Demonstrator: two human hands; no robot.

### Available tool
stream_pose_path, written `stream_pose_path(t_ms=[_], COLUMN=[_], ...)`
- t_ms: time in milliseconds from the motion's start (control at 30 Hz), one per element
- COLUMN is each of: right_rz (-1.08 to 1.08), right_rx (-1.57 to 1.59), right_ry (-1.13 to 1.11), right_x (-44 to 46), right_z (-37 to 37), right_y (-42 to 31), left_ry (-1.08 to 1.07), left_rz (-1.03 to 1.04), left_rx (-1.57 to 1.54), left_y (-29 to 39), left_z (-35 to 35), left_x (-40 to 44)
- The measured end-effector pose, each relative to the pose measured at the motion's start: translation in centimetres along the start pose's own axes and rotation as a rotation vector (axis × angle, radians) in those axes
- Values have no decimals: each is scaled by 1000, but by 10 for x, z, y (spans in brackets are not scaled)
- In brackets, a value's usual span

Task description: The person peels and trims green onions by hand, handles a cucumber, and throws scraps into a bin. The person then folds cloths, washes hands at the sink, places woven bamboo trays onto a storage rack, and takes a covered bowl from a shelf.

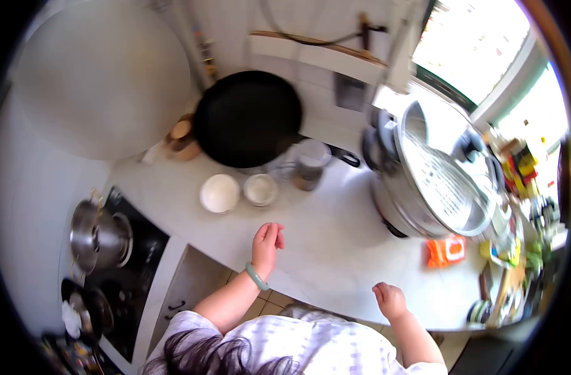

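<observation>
My left hand [268, 245], with a green bangle [257, 276] on the wrist, hangs over the front edge of the white counter [323, 250]. Its fingers are curled together, and whether they hold anything is hidden. Nearest to it are a white bowl [220, 193] and a smaller bowl [260, 189] with pale contents. My right hand [390, 300] is over the counter edge further right, its fingers curled in and their inner side hidden. Behind the bowls stand a clear jug [310, 164] and a large black pan [248, 119] leaning on the wall.
A big steel steamer [417, 187] stands at the right, with an orange packet [446, 251] in front of it. Bottles and a cutting board [509, 294] lie further right. At the left, a steel pot [95, 236] sits by the black stove [147, 262].
</observation>
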State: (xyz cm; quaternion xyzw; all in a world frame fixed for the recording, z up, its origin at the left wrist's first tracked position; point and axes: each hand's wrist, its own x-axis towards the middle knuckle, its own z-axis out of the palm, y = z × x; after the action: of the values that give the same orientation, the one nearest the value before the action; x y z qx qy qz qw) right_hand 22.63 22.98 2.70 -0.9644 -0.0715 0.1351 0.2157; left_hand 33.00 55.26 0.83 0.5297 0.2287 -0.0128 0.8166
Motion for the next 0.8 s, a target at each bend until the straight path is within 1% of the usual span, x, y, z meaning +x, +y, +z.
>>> stream_pose_path(t_ms=[33,67,100,200,267,333,400,433,500,600,633,667,700,733,800], right_rz=[99,136,174,244,380,503,589,655,757,767,734,673,635,593,710], right_rx=[-47,-57,-65,-122,-106,-22,120,196,370,583,509,266,195,101,218], right_ry=[-19,25,51,214,391,490,523,516,529,533,636,664,728,735,1180], right_x=[-19,-35,-56,-91,-115,-134,-151,-164,-174,-197,-210,-217,-228,-249,-267], right_z=[-1,-3,1,-11,-13,-26,-32,-31,-36,-30,-28,-47,-56,-52,-73], right_y=[12,27,45,99,134,163,198,210,227,245,247,239,246,249,267], left_ry=[-85,-169,-258,-487,-550,-602,-632,-666,-731,-862,-904,-940,-966,-969,-984], left_rz=[-21,-31,-90,225,119,24,-51,-100,-155,-37,-32,-15,5,-68,-62], left_rx=[93,183,178,225,247,334,472,551,723,994,1041,1088,1133,1067,1007], left_y=[0,-3,-18,-60,-74,-85,-98,-113,-119,-136,-146,-149,-155,-180,-178], left_z=[14,26,30,59,71,83,91,92,107,151,170,191,212,205,249], left_x=[-9,-13,-22,-29,-46,-56,-59,-66,-71,-96,-107,-113,-118,-130,-122])
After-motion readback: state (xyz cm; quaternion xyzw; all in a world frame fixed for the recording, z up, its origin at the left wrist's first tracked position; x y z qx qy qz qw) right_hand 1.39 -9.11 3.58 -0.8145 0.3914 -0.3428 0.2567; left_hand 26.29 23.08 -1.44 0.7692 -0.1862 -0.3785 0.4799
